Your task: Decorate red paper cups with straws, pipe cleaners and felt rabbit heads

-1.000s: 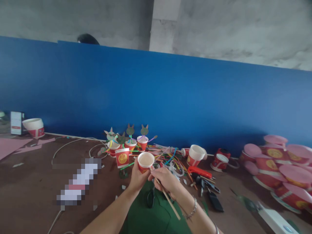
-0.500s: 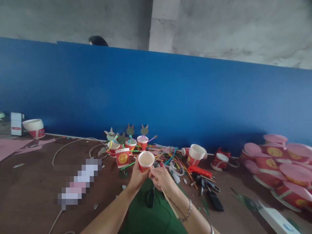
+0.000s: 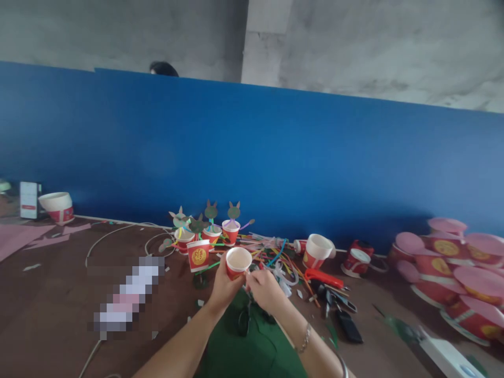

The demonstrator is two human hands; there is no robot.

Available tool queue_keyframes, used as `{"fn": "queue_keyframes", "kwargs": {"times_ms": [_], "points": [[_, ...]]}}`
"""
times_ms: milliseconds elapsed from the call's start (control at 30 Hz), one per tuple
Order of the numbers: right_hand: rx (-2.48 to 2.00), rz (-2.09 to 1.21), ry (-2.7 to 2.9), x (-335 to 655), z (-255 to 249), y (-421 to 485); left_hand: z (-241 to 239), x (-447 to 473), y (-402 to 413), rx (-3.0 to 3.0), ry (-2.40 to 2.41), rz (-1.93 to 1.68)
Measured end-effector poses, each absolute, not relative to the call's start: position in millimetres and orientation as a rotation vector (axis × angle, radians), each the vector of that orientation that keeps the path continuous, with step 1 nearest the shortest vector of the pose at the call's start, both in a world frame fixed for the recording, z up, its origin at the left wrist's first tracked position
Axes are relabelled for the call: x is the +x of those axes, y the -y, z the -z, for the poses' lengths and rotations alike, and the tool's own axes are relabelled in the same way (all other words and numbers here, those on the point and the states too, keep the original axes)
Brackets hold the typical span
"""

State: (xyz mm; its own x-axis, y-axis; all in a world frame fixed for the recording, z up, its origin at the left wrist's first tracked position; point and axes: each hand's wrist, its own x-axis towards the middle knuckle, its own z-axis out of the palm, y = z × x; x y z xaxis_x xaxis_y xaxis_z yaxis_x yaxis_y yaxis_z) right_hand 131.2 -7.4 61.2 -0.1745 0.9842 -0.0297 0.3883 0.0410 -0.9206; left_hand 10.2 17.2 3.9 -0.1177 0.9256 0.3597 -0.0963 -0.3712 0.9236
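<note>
My left hand [image 3: 222, 286] is wrapped round a small red paper cup [image 3: 238, 261] with a white inside, held upright above the table. My right hand [image 3: 264, 287] is closed just right of the cup, its fingertips at the cup's side. The thin wooden stick seen in it earlier is hidden behind the hand and wrist. A bracelet [image 3: 304, 338] hangs on my right wrist. Below both hands lies a green sheet [image 3: 248, 352] with black scissors [image 3: 243, 319] on it.
Red cups with paper rabbit ears [image 3: 210, 227], a pile of coloured straws [image 3: 275, 252], a tipped cup [image 3: 316, 251], a red-handled cutter [image 3: 323, 276], and stacked red bowls with pink lids [image 3: 452, 262] stand on the brown table [image 3: 51, 294]. A blue partition [image 3: 275, 157] closes the back; someone's head shows above it.
My right hand drew in toward the cup, and the wooden stick that stuck out below it has slipped out of sight. The head behind the partition moved right.
</note>
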Motion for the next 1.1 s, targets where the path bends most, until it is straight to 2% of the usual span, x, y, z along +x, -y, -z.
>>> {"fn": "queue_keyframes", "kwargs": {"times_ms": [100,267,467,733,933,1100], "points": [[-1.450,-0.802,1.775,132,-64,10,-5,11,-17,1.375,-0.990,-1.628],[-1.403,-1.184,1.669,129,-55,7,-4,10,-17,1.300,-0.985,-1.615],[-1.348,-1.300,1.623,131,-51,5,-2,9,-18,1.297,-1.004,-1.610],[-1.476,-0.830,1.751,128,-61,11,-7,12,-15,1.352,-1.007,-1.620],[-1.336,-1.364,1.514,124,-47,8,-7,11,-16,1.316,-1.025,-1.634],[-1.305,-1.316,1.516,122,-40,6,-5,10,-17,1.319,-0.997,-1.657]]}}
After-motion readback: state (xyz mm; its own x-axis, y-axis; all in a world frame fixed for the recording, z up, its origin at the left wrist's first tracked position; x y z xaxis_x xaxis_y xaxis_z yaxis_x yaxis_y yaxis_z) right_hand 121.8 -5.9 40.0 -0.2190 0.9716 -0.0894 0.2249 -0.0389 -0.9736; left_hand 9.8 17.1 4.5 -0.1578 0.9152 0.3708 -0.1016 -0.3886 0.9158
